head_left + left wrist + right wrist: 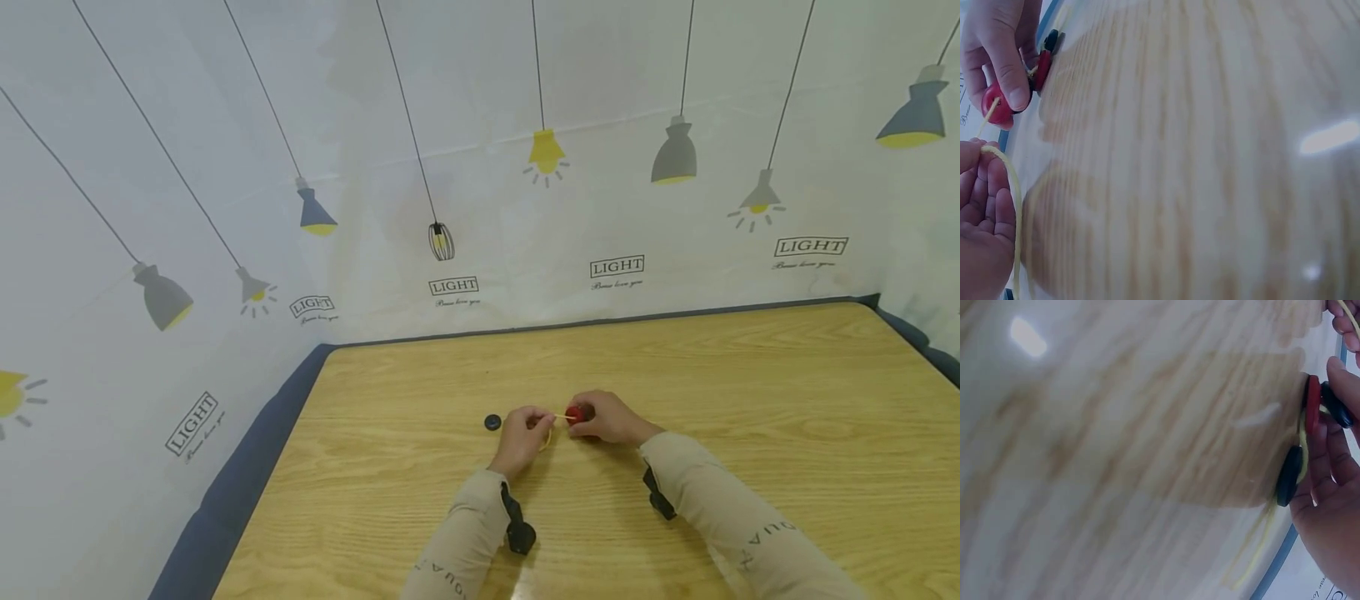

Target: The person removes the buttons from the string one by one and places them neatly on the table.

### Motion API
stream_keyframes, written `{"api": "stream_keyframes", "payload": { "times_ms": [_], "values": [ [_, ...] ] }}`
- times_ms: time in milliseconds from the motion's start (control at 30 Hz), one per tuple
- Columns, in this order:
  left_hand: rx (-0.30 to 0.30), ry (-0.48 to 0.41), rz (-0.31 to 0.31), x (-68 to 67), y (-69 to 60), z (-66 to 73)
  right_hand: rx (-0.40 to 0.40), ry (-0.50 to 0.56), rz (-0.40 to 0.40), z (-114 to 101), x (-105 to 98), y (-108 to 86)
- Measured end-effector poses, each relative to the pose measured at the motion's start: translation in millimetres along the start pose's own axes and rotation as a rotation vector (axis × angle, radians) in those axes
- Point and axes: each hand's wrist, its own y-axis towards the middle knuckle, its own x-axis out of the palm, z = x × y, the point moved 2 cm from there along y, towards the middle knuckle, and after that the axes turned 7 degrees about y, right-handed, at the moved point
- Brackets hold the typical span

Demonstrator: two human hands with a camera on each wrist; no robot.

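Note:
My left hand pinches a yellow cord between thumb and finger; a length of it hangs past the palm. Opposite it, my right hand grips a red disc, like a large button or flat bead, with the cord coming out of its hole. Behind that disc, the right wrist view shows a black disc by the fingers, another red disc, and a lower black disc strung on the cord. Cord ends trail below them. The right fingers partly hide the strung discs.
A loose black disc lies on the wooden table just left of my left hand. A wall covering printed with lamps stands behind the table's back edge. Dark devices are strapped at both wrists.

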Motion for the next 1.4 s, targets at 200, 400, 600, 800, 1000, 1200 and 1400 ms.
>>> {"api": "stream_keyframes", "payload": {
  "times_ms": [200,400,600,800,1000,1200,1400],
  "values": [
    [-0.026,-0.005,0.010,0.0,1.5,-0.7,-0.001,0.008,-0.031,-2.0,-2.3,-1.1],
    [-0.030,-0.023,0.009,0.5,2.3,-1.4,0.006,0.003,-0.071,0.1,-3.6,-0.5],
    [-0.024,-0.030,0.010,1.5,2.7,-3.0,-0.012,-0.004,-0.080,-1.0,-4.0,-1.4],
    [-0.019,-0.044,0.016,2.3,2.2,-3.7,-0.016,-0.009,-0.061,-4.9,-3.8,-2.3],
    [-0.018,-0.039,0.019,1.5,0.7,-2.0,-0.018,0.006,-0.042,-5.3,-3.7,-2.7],
    [-0.038,-0.031,0.012,0.7,-0.3,-1.0,-0.003,0.043,-0.035,-4.0,-3.5,-2.7],
    [-0.039,-0.034,0.016,0.5,-1.5,-0.7,0.006,0.051,-0.022,-5.6,-3.6,-3.2]
  ]
}}
